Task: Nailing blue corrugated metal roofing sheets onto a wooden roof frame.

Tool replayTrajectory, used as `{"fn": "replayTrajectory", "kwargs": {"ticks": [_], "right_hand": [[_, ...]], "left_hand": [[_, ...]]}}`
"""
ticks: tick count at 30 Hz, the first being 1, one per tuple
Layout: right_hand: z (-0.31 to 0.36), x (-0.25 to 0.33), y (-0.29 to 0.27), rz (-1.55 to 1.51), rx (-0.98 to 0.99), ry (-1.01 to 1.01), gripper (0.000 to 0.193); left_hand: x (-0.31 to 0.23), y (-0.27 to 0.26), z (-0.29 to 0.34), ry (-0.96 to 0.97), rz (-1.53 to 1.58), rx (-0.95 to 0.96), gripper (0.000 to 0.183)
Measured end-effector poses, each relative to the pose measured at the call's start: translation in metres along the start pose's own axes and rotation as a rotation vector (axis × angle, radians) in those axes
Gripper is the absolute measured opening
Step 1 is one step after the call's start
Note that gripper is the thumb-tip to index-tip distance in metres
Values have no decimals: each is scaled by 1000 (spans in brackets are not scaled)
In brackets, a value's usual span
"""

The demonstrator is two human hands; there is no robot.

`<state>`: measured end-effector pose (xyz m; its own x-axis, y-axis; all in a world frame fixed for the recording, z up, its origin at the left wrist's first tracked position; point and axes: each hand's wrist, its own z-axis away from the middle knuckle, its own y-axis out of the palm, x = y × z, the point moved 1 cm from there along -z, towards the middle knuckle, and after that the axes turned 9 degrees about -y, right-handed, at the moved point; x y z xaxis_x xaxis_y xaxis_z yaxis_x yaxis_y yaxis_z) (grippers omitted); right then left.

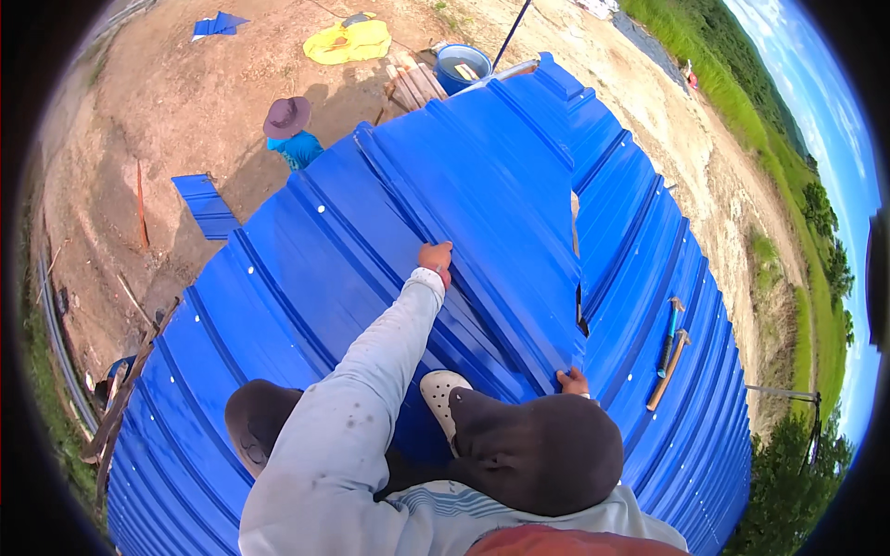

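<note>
A loose blue ribbed metal roofing sheet [491,176] lies over other blue sheets on the roof. My left hand [436,259] is closed on its raised left edge, where a dark gap shows underneath. At the sheet's near right corner, my right hand [573,380] has its fingers curled over the edge; the knee hides part of that arm. I crouch on the roof, with one pale clog [443,397] showing between my knees. Right of my right hand lie a hammer with a teal handle [667,341] and a claw hammer with a wooden handle [667,372].
Pale screw heads dot the laid roof sheets [222,315]. Beyond the roof's far left edge, a person in a brimmed hat [287,119] stands on the dirt ground. A blue barrel [464,67], stacked timber [413,85] and a yellow tarp [348,42] are down there too.
</note>
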<state>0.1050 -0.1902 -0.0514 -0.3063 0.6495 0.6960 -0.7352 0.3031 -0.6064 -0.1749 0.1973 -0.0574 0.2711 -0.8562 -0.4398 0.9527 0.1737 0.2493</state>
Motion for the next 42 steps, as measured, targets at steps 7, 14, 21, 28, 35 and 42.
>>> {"fn": "replayTrajectory", "kwargs": {"ticks": [7, 14, 21, 28, 35, 42], "right_hand": [[-56, 47, 2, 182, -72, -156, 37], [-119, 74, 2, 275, 21, 8, 48], [-110, 103, 1, 381, 84, -1, 59], [-90, 147, -11, 371, 99, 97, 52], [-30, 183, -15, 460, -332, -390, 42], [-57, 167, 66, 761, -95, -478, 62]], "left_hand": [[-39, -21, -14, -69, -71, 279, 65], [-16, -22, -31, 427, -682, -123, 60], [5, 32, 39, 1153, -1396, 73, 72], [30, 86, 66, 1126, -1882, 286, 77], [68, 101, 57, 1063, -2006, 193, 63], [67, 100, 45, 1002, -2051, 184, 64]]}}
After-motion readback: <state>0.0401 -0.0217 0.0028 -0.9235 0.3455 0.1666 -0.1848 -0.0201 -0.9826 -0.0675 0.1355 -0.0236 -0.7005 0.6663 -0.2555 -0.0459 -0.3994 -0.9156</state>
